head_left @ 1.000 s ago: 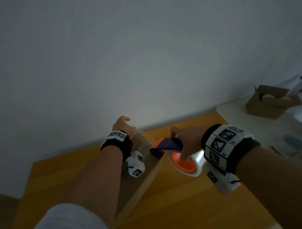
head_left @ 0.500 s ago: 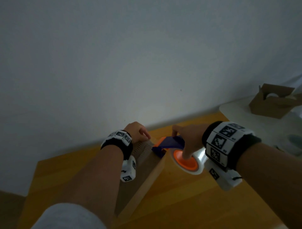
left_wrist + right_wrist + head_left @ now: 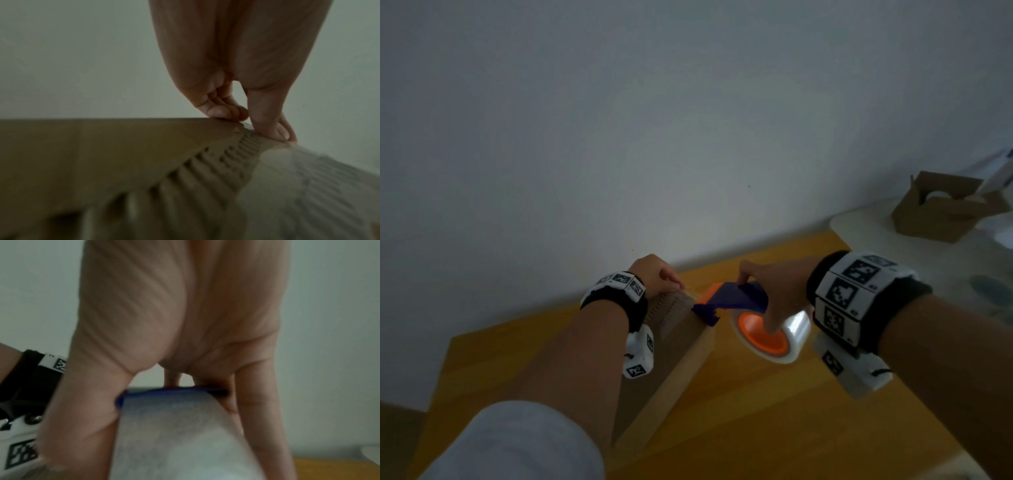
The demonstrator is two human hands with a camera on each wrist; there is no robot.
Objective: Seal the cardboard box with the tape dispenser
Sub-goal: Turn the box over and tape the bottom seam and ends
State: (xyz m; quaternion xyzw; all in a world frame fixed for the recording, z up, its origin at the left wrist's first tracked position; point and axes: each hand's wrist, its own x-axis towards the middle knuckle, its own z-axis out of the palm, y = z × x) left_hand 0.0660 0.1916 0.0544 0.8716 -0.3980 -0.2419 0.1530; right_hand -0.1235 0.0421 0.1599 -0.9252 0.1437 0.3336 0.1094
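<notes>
A brown cardboard box (image 3: pixel 678 346) lies on the orange wooden table (image 3: pixel 774 418), its corrugated far edge (image 3: pixel 216 164) showing in the left wrist view. My left hand (image 3: pixel 659 275) sits at that far end. Its thumb (image 3: pixel 275 131) and forefinger pinch the end of a clear tape strip (image 3: pixel 308 170) at the box edge, the other fingers curled. My right hand (image 3: pixel 774 284) grips the blue and orange tape dispenser (image 3: pixel 732 298) just right of the box corner. Its clear roll with an orange core (image 3: pixel 767 334) hangs below the hand and fills the right wrist view (image 3: pixel 180 434).
A grey wall (image 3: pixel 688 137) stands close behind the table's far edge. To the right is a white round table (image 3: pixel 866 226) with an open brown box (image 3: pixel 941 209) on it. Bare wood lies in front of the roll.
My left hand dropped from an open pose above the box's far end and curled its fingers down onto the edge, pinching the tape. The right hand and dispenser barely moved.
</notes>
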